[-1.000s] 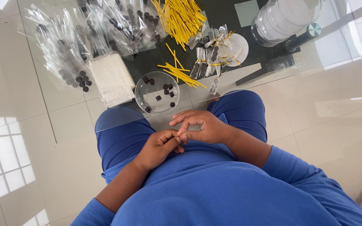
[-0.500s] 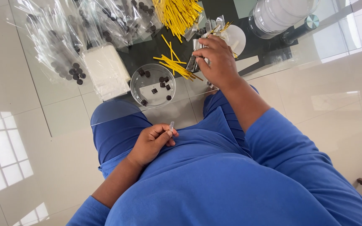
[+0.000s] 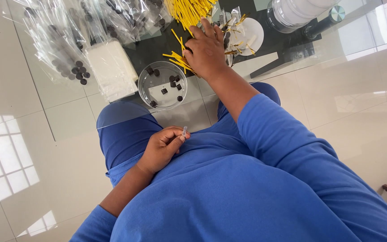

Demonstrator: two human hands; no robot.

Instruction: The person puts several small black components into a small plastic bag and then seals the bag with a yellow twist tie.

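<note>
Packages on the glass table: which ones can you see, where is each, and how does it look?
Clear plastic bags: far left of the table, crinkled, holding dark round pieces.
White flat stack: beside the round dish, rectangular, pale.
Small tied bags: by the right hand, clear with gold ties.
No labels, signs or screens show.

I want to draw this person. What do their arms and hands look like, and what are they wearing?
Both arms wear long blue sleeves, pushed up so the forearms are bare. The left hand and right hand are bare too: no gloves, rings or watch in sight.
</note>
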